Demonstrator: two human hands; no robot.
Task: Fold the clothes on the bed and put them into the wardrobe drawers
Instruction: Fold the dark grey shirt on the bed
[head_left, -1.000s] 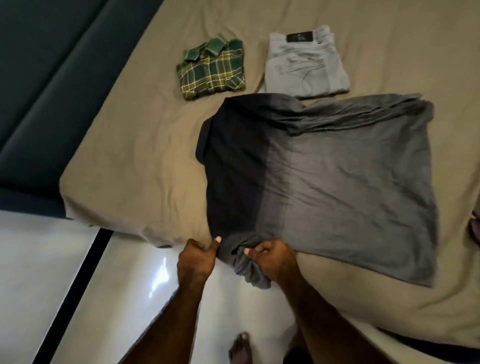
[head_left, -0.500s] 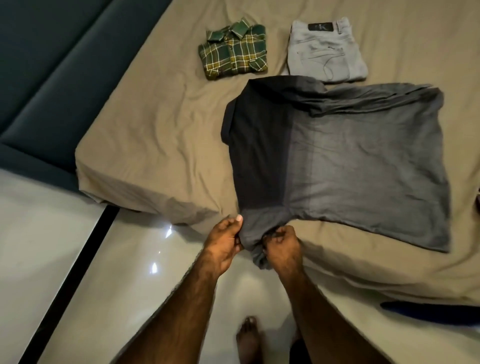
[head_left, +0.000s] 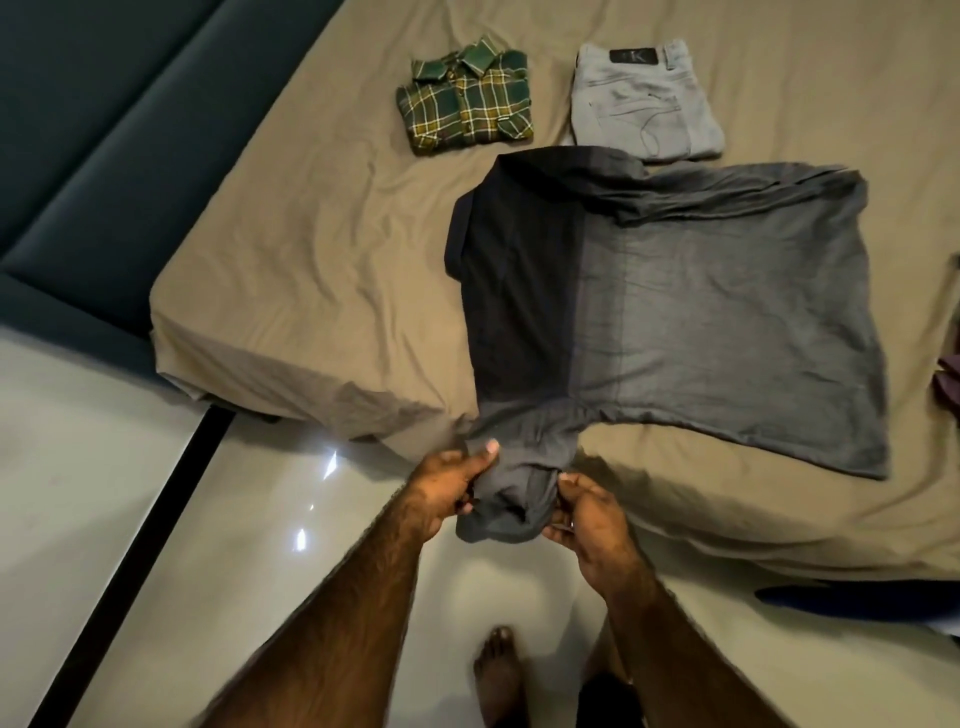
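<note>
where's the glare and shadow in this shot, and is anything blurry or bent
Head view: bright glare spots on the glossy floor left of the left hand; dim warm light, with a soft shadow on the bedsheet under the grey shirt hem beside the right hand; wide-angle bending curves the bed edge and dark floor strip; forearms at the bottom look slightly soft.

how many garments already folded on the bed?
2: plaid shirt at the far left, jeans to its right. The gray shirt is still spread, both hands holding its sleeve. More may lie off-frame.

T-shirt (head_left: 701, 322) on bed (head_left: 311, 270), plaid shirt (head_left: 467, 98) and jeans (head_left: 644, 98) behind it
</note>
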